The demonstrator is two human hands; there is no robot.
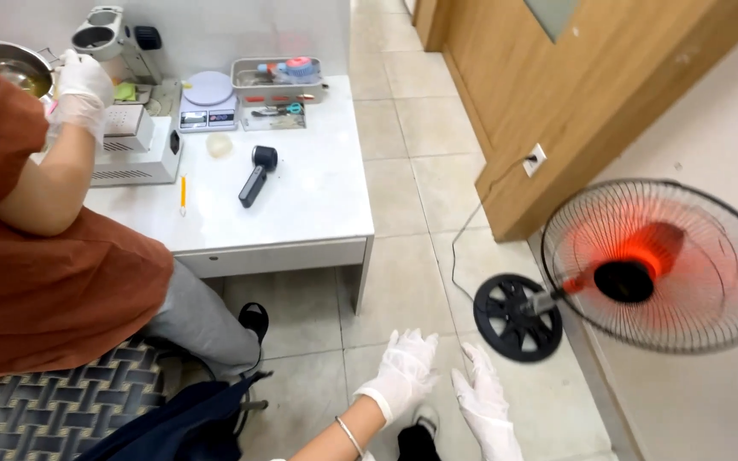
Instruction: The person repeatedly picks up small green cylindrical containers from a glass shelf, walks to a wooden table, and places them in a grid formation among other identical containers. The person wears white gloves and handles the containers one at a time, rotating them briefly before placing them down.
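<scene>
My left hand (403, 373) and my right hand (483, 405) wear white gloves and hang side by side low in the view, above the tiled floor. Both have their fingers spread and hold nothing. A thin bracelet circles my left wrist. The nearest thing is a floor fan (655, 265) with a wire cage and spinning red blades, standing on a round black base (517, 317) just to the right of my hands.
A white table (309, 201) carries a black handheld tool (255, 177), a digital scale (207, 100), a tray (279, 81) and a white machine (134, 145). A seated person in a rust top (36, 256) works there with a gloved hand (84, 85). A wooden door (557, 94) stands right.
</scene>
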